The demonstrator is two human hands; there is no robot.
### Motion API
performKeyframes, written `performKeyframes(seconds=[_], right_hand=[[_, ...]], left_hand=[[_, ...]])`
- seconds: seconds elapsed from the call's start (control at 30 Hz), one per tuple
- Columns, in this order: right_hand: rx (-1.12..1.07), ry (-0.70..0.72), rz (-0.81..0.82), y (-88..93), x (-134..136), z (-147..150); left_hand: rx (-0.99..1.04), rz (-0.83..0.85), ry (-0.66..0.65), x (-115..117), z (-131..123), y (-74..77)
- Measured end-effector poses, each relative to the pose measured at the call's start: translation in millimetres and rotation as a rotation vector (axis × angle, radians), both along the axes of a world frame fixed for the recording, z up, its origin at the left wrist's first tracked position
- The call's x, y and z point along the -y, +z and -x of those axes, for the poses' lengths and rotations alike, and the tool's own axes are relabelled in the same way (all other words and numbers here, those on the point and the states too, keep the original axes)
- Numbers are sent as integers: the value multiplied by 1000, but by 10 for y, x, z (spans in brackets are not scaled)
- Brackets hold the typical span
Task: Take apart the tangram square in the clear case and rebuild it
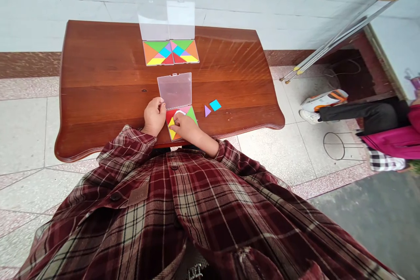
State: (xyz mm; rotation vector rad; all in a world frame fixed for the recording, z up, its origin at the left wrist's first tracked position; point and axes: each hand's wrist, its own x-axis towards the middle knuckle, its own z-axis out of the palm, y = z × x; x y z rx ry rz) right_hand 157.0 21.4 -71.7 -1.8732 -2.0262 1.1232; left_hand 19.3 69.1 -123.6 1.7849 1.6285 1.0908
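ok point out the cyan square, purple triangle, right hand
cyan square (215, 105), head view, centre of its top face
purple triangle (207, 111), head view, middle of the piece
right hand (182, 127), head view, back of the hand

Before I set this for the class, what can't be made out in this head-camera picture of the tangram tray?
Head view:
- Near tangram tray: part of its pieces are hidden by the left hand and right hand.
- Whether the right hand holds a piece: its own fingers hide that.
- Person in a magenta top: cut off by the right edge.
- Metal poles: cut off by the top right corner.
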Motion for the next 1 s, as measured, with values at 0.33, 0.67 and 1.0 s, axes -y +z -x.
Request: performKeyframes(seconds=[0.33, 0.67, 1.0], right_hand=[[-20, -376, -307, 63, -278, -1147], [228, -273, -378, 55, -294, -953], [508, -9, -189, 154, -287, -317]], left_hand=[[39, 7, 4, -20, 1, -41], [19, 23, 3, -7, 13, -12], [17, 32, 0, 12, -3, 12]])
